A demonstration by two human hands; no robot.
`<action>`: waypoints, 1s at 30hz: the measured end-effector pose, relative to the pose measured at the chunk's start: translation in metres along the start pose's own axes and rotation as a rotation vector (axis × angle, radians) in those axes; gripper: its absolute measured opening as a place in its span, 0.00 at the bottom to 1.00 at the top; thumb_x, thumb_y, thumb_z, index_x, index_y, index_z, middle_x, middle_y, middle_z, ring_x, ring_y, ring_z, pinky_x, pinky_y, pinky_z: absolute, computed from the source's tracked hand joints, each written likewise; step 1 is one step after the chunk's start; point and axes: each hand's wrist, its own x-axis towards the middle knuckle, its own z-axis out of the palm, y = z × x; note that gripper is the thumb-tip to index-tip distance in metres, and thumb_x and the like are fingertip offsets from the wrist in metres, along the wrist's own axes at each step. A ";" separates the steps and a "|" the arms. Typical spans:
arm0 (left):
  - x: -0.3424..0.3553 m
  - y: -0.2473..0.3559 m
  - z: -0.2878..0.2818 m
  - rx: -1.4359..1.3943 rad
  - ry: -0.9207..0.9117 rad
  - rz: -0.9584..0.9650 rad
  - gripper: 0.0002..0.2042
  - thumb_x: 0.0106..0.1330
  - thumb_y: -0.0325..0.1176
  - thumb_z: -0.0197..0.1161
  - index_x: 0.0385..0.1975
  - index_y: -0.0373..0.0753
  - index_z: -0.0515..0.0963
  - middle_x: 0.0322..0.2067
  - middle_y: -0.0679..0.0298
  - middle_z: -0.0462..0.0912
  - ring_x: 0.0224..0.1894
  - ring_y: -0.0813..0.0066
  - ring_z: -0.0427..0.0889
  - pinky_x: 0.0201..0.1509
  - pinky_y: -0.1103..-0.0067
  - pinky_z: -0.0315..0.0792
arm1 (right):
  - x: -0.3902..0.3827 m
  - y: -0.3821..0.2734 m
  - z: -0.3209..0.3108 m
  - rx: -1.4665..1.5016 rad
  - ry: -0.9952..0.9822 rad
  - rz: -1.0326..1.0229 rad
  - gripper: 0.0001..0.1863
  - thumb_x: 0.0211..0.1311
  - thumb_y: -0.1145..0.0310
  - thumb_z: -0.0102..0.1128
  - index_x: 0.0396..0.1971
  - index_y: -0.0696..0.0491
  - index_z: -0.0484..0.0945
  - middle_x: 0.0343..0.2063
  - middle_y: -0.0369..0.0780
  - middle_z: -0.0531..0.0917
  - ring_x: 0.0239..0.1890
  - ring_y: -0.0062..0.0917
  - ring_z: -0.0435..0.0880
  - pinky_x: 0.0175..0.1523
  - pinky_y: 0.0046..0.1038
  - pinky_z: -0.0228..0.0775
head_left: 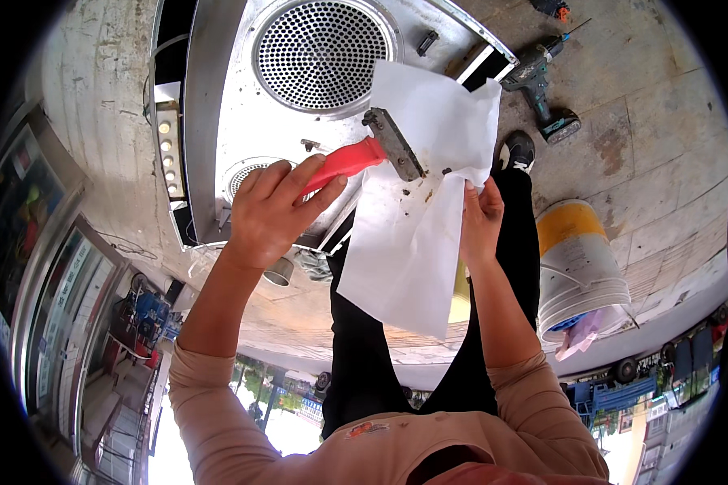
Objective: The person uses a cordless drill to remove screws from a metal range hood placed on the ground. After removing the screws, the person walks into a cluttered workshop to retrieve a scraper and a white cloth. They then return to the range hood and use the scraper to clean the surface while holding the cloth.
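My left hand (268,212) is wrapped round the red handle of a scraper (344,164). Its dark, grimy metal blade (396,147) lies across a white sheet of paper (412,259). With fingers pinched on the sheet's right edge, my right hand (483,217) holds it up. Dark crumbs of grime (416,192) sit on the paper near the blade's tip. Beneath the sheet's upper part is a white metal appliance like a range hood (251,121), with a round perforated grille (319,56) and a smaller one (247,174) partly hidden by my left hand.
A cordless drill (539,93) lies on the tiled floor at the far right, beyond my shoe (518,151). To the right stands a white and yellow bucket (578,259) with a pink cloth (581,333) at its mouth. A small dark part (427,42) rests on the appliance.
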 end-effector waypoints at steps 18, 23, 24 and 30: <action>-0.024 0.026 0.004 -0.098 -0.068 0.239 0.17 0.52 0.32 0.68 0.43 0.54 0.81 0.48 0.70 0.79 0.37 0.72 0.77 0.37 0.79 0.71 | -0.028 0.033 0.013 -0.214 -0.142 -0.020 0.08 0.65 0.76 0.56 0.42 0.61 0.77 0.27 0.33 0.80 0.28 0.12 0.75 0.34 0.17 0.69; 0.006 -0.020 -0.022 -0.448 -0.169 -0.189 0.20 0.56 0.19 0.62 0.49 0.45 0.80 0.46 0.61 0.79 0.40 0.65 0.81 0.39 0.76 0.76 | -0.016 0.026 -0.002 -0.556 -0.100 0.024 0.08 0.61 0.77 0.55 0.39 0.61 0.78 0.27 0.41 0.83 0.30 0.25 0.81 0.39 0.25 0.72; 0.022 -0.022 -0.025 -0.710 -0.278 -0.403 0.22 0.57 0.15 0.59 0.52 0.41 0.78 0.46 0.56 0.78 0.42 0.64 0.82 0.41 0.76 0.76 | -0.019 0.034 -0.013 -0.758 -0.235 -0.058 0.09 0.60 0.75 0.57 0.39 0.61 0.78 0.28 0.43 0.83 0.31 0.30 0.82 0.39 0.28 0.72; 0.087 -0.061 0.113 -0.774 -0.338 -0.412 0.17 0.62 0.32 0.62 0.52 0.47 0.78 0.41 0.59 0.80 0.42 0.63 0.80 0.49 0.73 0.73 | -0.031 0.009 -0.002 -1.062 -0.514 0.000 0.09 0.57 0.73 0.58 0.38 0.56 0.79 0.31 0.48 0.82 0.36 0.43 0.81 0.42 0.34 0.71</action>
